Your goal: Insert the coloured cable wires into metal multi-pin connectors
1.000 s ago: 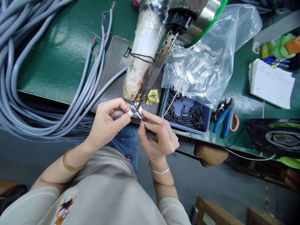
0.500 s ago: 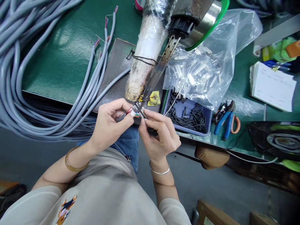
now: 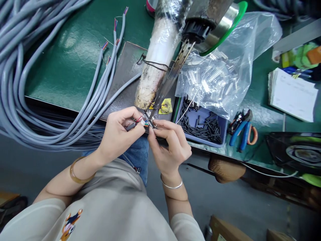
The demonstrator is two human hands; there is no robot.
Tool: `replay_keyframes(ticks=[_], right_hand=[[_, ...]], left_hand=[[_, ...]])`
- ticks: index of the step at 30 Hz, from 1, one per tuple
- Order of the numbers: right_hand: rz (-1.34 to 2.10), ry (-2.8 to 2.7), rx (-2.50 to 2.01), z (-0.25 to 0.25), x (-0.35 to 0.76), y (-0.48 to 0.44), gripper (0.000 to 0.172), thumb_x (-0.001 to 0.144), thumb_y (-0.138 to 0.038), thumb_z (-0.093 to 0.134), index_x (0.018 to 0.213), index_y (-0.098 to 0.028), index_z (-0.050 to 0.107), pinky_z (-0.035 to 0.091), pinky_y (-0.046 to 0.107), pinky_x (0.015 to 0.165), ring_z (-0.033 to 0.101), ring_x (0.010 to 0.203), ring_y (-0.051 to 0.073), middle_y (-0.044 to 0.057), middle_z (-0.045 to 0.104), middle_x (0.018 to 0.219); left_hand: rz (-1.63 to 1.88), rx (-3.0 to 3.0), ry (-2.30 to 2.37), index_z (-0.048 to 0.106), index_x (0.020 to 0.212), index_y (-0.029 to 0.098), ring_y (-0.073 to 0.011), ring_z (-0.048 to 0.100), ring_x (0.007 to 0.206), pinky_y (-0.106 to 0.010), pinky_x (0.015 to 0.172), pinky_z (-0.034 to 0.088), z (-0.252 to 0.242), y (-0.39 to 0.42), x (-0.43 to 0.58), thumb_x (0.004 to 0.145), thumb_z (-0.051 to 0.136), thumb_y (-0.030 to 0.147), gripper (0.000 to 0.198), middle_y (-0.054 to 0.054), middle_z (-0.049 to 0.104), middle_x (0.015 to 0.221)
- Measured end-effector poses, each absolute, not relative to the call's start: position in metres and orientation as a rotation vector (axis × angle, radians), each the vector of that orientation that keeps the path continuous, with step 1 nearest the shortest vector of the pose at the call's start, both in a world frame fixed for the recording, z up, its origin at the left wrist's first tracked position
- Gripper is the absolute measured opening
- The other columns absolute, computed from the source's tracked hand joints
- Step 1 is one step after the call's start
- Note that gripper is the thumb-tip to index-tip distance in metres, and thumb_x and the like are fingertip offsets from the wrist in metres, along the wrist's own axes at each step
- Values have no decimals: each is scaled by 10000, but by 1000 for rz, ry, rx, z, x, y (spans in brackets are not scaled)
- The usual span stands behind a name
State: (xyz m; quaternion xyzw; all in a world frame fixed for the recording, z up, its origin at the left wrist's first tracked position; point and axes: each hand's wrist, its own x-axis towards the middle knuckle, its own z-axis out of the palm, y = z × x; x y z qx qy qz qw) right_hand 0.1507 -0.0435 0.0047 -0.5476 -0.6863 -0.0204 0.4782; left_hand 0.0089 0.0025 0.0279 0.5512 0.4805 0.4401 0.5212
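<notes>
My left hand (image 3: 120, 132) is closed in a pinch on the end of a grey cable, whose thin coloured wires (image 3: 138, 119) fan out at the fingertips. My right hand (image 3: 172, 140) pinches the near end of a small metal pin connector (image 3: 149, 120) between thumb and fingers. The wires meet the connector's row of pins. Right over the connector is the tip of a soldering iron (image 3: 173, 73), mounted pointing down beside a plastic-wrapped white tube (image 3: 152, 63). Just how the iron touches the pins is too small to tell.
Grey cables (image 3: 15, 90) are heaped on the left. A blue tray (image 3: 223, 134) of short black tubes stands to the right, partly under a clear bag (image 3: 238, 77) of connectors. Pliers (image 3: 243, 134), a notepad (image 3: 292, 97) and a solder spool (image 3: 223, 26) lie on the green table (image 3: 65, 57).
The whole view has shifted slightly. My right hand has moved a little left relative to the table, and both hands keep their pinch at the connector under the iron's tip.
</notes>
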Motion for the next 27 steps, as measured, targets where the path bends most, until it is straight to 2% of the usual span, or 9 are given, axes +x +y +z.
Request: replay_keyframes(ticks=[7, 13, 18, 22, 27], right_hand=[[-94, -1679, -1334, 10, 149, -46, 175, 845, -88, 743, 864, -229, 642, 635, 246, 769, 745, 836, 133, 21, 777, 976], [-217, -1804, -1309, 6, 151, -50, 177, 850, -94, 737, 842, -212, 605, 622, 198, 738, 769, 834, 125, 61, 808, 988], [-279, -1822, -1287, 5, 155, -52, 172, 851, -81, 744, 888, -205, 630, 627, 194, 781, 780, 852, 128, 59, 818, 978], [-244, -1778, -1273, 4, 158, -57, 200, 833, -71, 759, 919, -210, 644, 640, 232, 786, 785, 871, 150, 60, 817, 1000], [24, -1598, -1331, 7, 158, -61, 185, 847, -75, 731, 875, -235, 641, 639, 264, 759, 772, 858, 145, 13, 805, 969]], left_hand=[[1093, 1372, 1144, 591, 645, 158, -78, 554, 590, -163, 511, 414, 34, 1, 9, 744, 627, 140, 107, -7, 664, 699], [1020, 1277, 1111, 580, 645, 155, -67, 528, 570, -163, 501, 391, 24, 3, 7, 714, 637, 100, 105, 1, 655, 697], [1001, 1217, 1066, 613, 674, 142, -52, 495, 542, -163, 486, 384, 19, -1, 4, 749, 671, 124, 96, 7, 633, 687], [955, 1137, 986, 654, 808, 140, -43, 507, 503, -154, 471, 427, 18, -8, -1, 794, 718, 167, 71, 26, 630, 676], [951, 1035, 864, 616, 1010, 164, -69, 645, 567, -159, 558, 546, 21, -22, -9, 809, 760, 160, 247, 19, 723, 760]])
